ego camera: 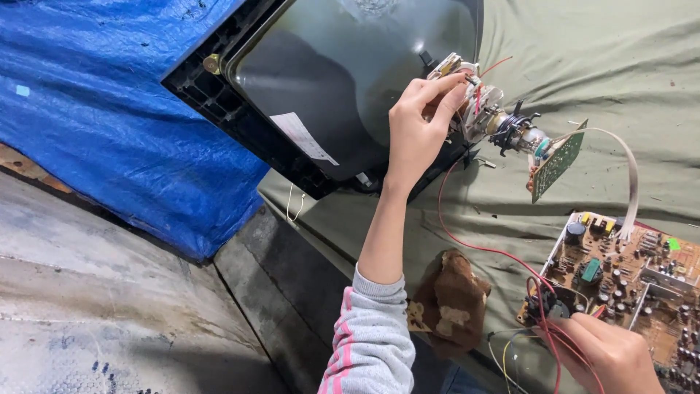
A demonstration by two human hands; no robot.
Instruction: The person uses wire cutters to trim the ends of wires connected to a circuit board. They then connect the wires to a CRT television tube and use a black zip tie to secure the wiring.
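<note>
- Nearest, the right hand (609,354) lies curled over a bunch of red wires (543,321) at the near corner of a brown circuit board (627,273); whether its fingers clamp them I cannot tell
- Beside it, a brown cloth (452,299) lies on the grey-green sheet (627,80)
- Farther, the left hand (419,128), grey sleeve pushed back, pinches fingertips together on the yoke (474,98) at the picture tube's neck (510,131); a small green board (558,164) caps that neck
- Farthest, the dark picture tube (343,80) rests on the sheet; blue tarpaulin (109,109) behind
</note>
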